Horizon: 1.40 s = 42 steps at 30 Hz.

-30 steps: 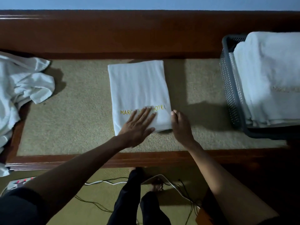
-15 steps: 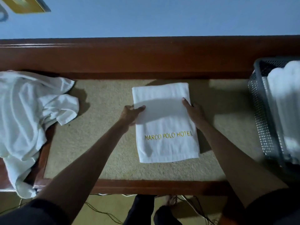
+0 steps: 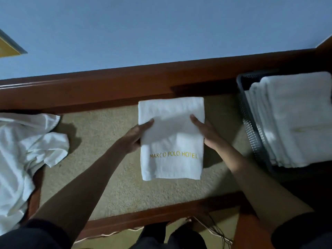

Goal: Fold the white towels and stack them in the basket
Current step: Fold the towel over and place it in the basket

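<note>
While both hands have it by the sides, the folded towel (image 3: 172, 141) sits about mid-table (image 3: 111, 177), with the gold MARCO POLO HOTEL lettering facing up near its 6 o'clock end. The left hand (image 3: 135, 138) pinches the 9 o'clock edge, thumb on top and fingers tucked under. The right hand (image 3: 206, 133) does the same at the 3 o'clock edge. Honestly can't tell if the towel is lifted or lying flat.

At 3 o'clock, past a strip of beige tabletop, there's the dark mesh basket (image 3: 251, 133), its side wall facing the towel. The stack of folded towels (image 3: 294, 119) inside it is piled above the rim. At 9 o'clock a crumpled heap of white towels (image 3: 27, 150) spills over the table's left edge. At 12 o'clock a wooden rail (image 3: 125, 87) runs along the blue wall, and at 6 o'clock some cables (image 3: 212, 229) lie on the floor.
</note>
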Available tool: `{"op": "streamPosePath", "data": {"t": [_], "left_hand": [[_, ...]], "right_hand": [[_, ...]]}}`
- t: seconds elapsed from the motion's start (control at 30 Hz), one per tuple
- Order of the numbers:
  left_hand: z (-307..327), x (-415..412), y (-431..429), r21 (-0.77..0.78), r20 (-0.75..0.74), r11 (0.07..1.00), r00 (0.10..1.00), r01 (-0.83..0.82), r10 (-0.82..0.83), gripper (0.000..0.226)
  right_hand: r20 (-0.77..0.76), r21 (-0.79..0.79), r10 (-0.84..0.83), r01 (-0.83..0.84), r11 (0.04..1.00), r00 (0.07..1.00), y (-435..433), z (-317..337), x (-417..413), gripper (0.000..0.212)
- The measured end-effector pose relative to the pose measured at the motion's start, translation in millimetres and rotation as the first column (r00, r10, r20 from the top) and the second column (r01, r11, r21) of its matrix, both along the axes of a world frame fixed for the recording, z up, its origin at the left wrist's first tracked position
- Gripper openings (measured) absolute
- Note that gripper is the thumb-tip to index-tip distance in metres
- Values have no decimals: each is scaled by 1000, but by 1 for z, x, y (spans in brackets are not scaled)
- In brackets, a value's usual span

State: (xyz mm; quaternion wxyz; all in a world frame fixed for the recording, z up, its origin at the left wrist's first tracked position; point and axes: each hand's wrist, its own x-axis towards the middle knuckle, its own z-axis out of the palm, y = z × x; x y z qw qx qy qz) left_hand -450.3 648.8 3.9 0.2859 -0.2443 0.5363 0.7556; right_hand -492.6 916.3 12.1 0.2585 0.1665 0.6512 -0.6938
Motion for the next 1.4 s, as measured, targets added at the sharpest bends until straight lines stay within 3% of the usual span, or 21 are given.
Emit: {"op": "streamPosePath", "data": {"t": [0.23,0.4,0.6,0.73,0.9,1.0,1.13,1.23,1.3,1.4], "left_hand": [[98,-60,84,-23,-133,995,986,97,-100,33],[149,-87,175,51,-114,994,990,92,-85,36],[187,-89,309,186,-101,966,982,178,-161,30],[191,-81,386,275,-113,946,983,173,-146,44],[176,-79,438,356,-99,926,990,128,-98,30],[157,-91,445,249,-42,965,996,81,-72,26],[130,-110,438,-146,40,983,993,113,-108,36],[121,-127,436,-180,12,982,998,57,-56,40],[119,-139,436,-196,-60,981,998,14,-26,51],[112,-154,435,-236,-131,971,991,-45,14,73]], "right_hand": [[-400,266,-85,205,942,912,86,107,-18,30],[-420,434,-145,338,835,896,182,160,-38,62],[-457,476,-259,480,736,851,311,192,-53,58],[-456,569,-227,478,669,861,381,205,-59,92],[-480,545,-171,445,711,860,425,196,-79,64],[-439,591,-111,380,712,892,433,177,-98,57],[-223,738,46,138,661,974,445,120,-109,103],[-108,788,117,13,616,987,446,99,-93,93],[-63,792,129,-29,610,990,447,90,-85,81],[-48,790,124,-38,612,991,449,77,-80,82]]}}
